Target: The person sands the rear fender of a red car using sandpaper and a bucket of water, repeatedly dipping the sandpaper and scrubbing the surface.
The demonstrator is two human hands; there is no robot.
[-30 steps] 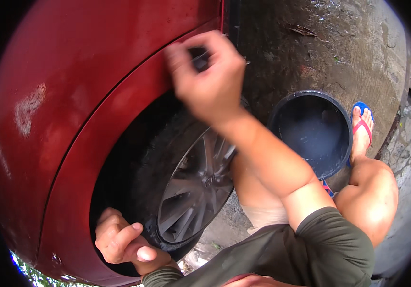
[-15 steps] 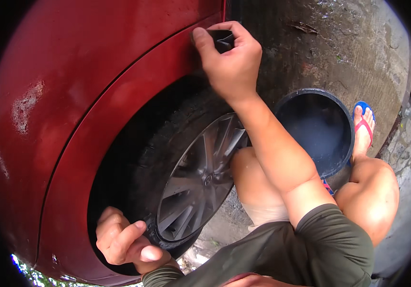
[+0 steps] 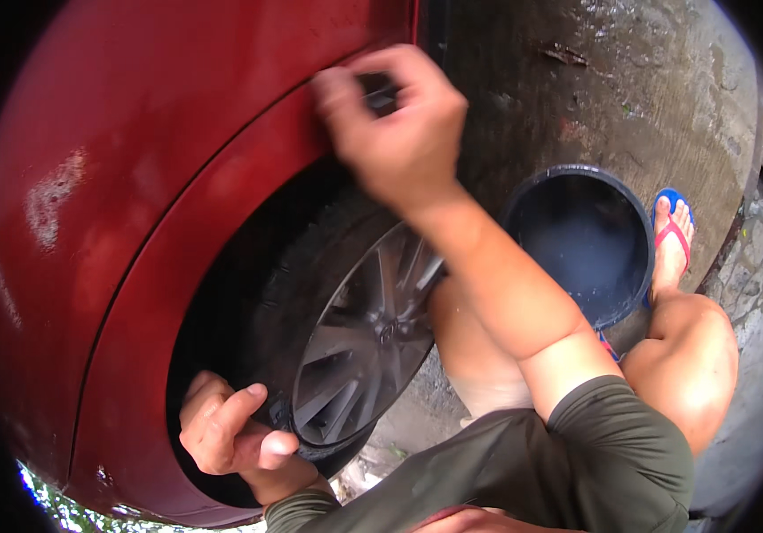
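Note:
My right hand (image 3: 399, 133) is closed round a small black object (image 3: 380, 94). Blurred and mostly covered by my fingers, it looks like a dark pad whose kind I cannot make out. The hand is against the red car panel (image 3: 248, 147), just above the wheel arch. Lower down, my left hand (image 3: 226, 425) is at the lower end of the wheel arch, beside the black tyre (image 3: 279, 338). Its fingers are partly curled and apart, with nothing visible in them. Between my arms shows the grey spoked rim (image 3: 373, 333).
A round dark tub (image 3: 581, 244) of cloudy water stands by my bent legs. My foot in a blue flip-flop (image 3: 673, 229) is beside it on wet concrete (image 3: 595, 98). Whitish patches (image 3: 53, 202) mark the red bodywork at left.
My right hand has slid left and slightly down along the panel edge with the black object. My left hand stays almost where it was.

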